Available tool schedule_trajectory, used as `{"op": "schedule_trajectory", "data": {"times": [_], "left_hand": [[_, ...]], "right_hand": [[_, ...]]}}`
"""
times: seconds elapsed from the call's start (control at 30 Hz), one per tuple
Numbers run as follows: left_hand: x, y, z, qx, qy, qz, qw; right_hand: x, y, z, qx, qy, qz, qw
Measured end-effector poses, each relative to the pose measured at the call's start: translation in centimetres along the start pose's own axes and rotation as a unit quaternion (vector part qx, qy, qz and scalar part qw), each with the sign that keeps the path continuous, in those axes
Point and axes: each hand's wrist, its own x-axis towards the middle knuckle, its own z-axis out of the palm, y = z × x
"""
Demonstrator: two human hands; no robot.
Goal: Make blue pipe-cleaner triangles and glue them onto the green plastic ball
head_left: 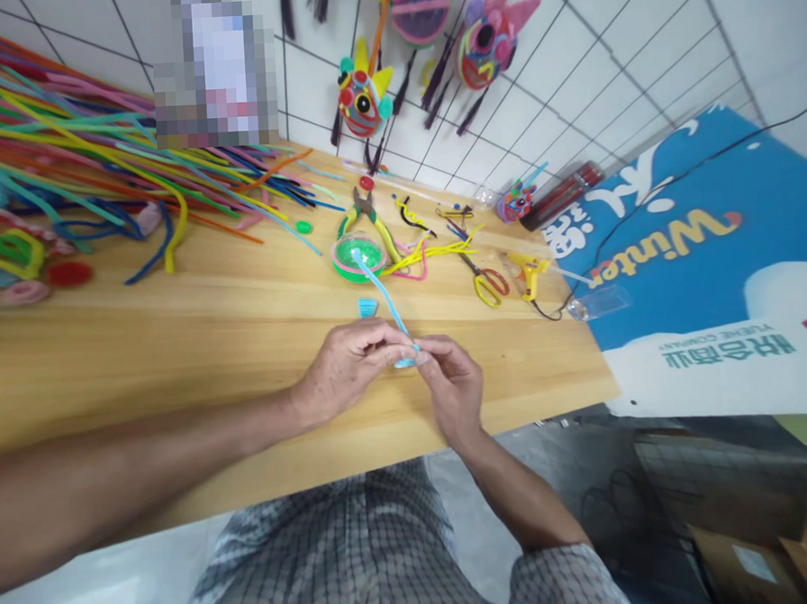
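Both hands meet above the front part of the wooden table. My left hand pinches a light blue fuzzy stem between thumb and fingers. From the other side, my right hand grips the same stem at its lower end, where a small light blue piece shows under the fingertips. The stem's far end reaches up over a green bowl-like piece with a pink rim. Just beyond the fingers lies a small ridged blue piece. Pliers with green and yellow handles rest behind the bowl.
Many coloured fuzzy stems are heaped at the left, near coiled pieces. Scissors and a yellow glue gun lie to the right, beside a blue board. Colourful ornaments hang on the grid wall.
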Motion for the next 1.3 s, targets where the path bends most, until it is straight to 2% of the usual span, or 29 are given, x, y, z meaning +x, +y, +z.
{"op": "schedule_trajectory", "data": {"times": [0.13, 0.23, 0.47, 0.63, 0.83, 0.97, 1.1, 1.23, 1.3], "left_hand": [[0.1, -0.5, 0.5, -0.064, 0.036, -0.084, 0.994], [0.2, -0.5, 0.9, -0.107, 0.033, -0.124, 0.986], [0.3, -0.3, 1.0, -0.153, 0.014, -0.147, 0.977], [0.2, -0.9, 1.2, -0.177, 0.035, -0.179, 0.967], [-0.1, -1.2, 1.2, -0.185, 0.025, -0.178, 0.966], [0.0, -1.1, 0.9, -0.163, 0.003, -0.179, 0.97], [0.1, -1.1, 0.6, -0.099, -0.014, -0.169, 0.981], [0.2, -1.6, 0.6, -0.094, -0.03, -0.168, 0.981], [0.3, -1.7, 0.6, -0.102, -0.032, -0.169, 0.98]], "right_hand": [[-0.5, 0.3, 0.3, 0.019, 0.024, -0.004, 1.0], [-0.7, 0.6, 0.4, 0.03, 0.034, -0.004, 0.999], [0.2, 0.9, 0.8, 0.003, 0.056, 0.027, 0.998], [0.3, 1.1, 1.1, 0.002, 0.061, 0.045, 0.997], [0.1, 1.3, 1.1, -0.004, 0.071, 0.054, 0.996], [0.8, 1.0, -0.1, -0.045, 0.021, 0.062, 0.997], [2.8, -0.5, -1.2, -0.149, -0.066, -0.015, 0.986], [4.6, -1.7, -0.5, -0.222, -0.146, -0.075, 0.961], [4.8, -1.9, 0.0, -0.244, -0.15, -0.086, 0.954]]}}
